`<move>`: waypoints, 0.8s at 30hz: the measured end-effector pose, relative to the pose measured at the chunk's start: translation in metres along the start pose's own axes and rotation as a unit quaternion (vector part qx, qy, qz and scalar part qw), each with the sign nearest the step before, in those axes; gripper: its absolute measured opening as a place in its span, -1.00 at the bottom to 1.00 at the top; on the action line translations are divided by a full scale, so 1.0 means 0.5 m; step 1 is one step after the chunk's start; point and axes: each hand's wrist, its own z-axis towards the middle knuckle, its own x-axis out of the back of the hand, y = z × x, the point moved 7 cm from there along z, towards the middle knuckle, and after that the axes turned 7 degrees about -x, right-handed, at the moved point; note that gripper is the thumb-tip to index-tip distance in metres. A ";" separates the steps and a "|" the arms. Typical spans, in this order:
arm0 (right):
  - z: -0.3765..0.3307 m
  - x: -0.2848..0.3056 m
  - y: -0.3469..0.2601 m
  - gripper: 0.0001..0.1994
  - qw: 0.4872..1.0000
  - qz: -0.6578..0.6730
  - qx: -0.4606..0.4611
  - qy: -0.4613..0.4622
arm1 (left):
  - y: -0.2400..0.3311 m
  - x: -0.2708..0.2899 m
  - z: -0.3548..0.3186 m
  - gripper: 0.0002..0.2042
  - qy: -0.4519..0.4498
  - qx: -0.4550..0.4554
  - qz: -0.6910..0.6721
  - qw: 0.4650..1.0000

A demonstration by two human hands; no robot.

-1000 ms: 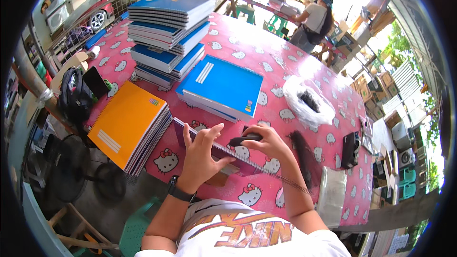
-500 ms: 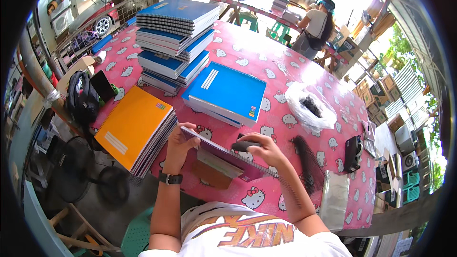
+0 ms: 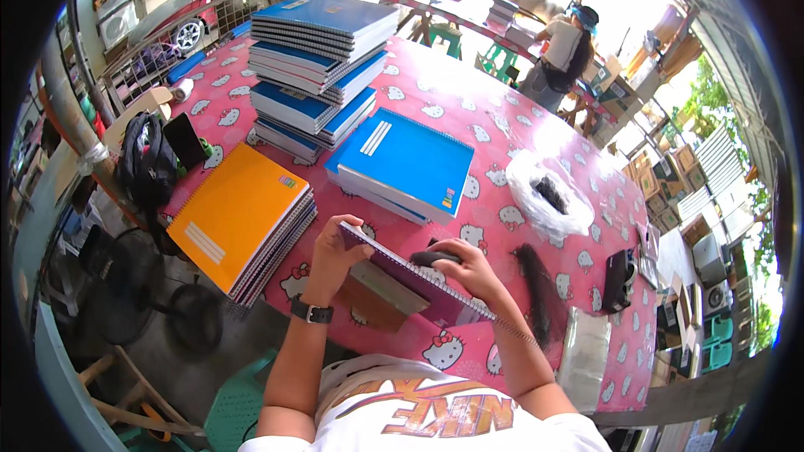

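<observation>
Both hands hold a purple notebook [image 3: 419, 285] tilted over the pink table [image 3: 502, 142]: left hand [image 3: 331, 253] grips its left end, right hand [image 3: 465, 268] presses a dark clip [image 3: 434, 258] on top.

Colours I see on the table

I see a pink tablecloth [image 3: 469, 109] with white cat faces, blue notebooks [image 3: 406, 163], an orange notebook [image 3: 234, 213], and a purple notebook [image 3: 419, 285].

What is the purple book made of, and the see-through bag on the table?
The purple notebook looks like paper with a card cover and a wire spiral down one edge. The bag looks like thin plastic: it is shiny, crinkled and shows dark stuff inside.
</observation>
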 end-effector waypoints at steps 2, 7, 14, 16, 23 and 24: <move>-0.015 -0.006 -0.074 -0.42 0.986 0.120 0.093 -0.073 | 0.005 0.002 -0.004 -0.56 0.025 -0.020 0.036 0.999; 0.021 0.023 -0.065 -0.42 0.985 -0.161 0.060 0.020 | -0.005 -0.003 -0.001 -0.54 0.021 0.004 -0.019 1.000; 0.019 0.009 -0.079 -0.54 0.996 0.011 0.080 -0.032 | -0.002 -0.012 0.000 -0.52 0.016 0.016 -0.024 0.999; 0.020 0.009 -0.095 -0.56 0.994 0.048 0.097 -0.034 | -0.002 -0.012 -0.001 -0.52 0.025 0.022 -0.023 0.999; 0.051 0.008 -0.098 -0.53 0.990 -0.099 0.101 0.010 | -0.008 -0.014 -0.004 -0.51 0.048 0.058 -0.043 0.996; 0.034 -0.019 -0.126 -0.52 0.985 0.025 0.157 -0.065 | -0.011 -0.012 -0.004 -0.51 0.050 0.057 -0.043 0.996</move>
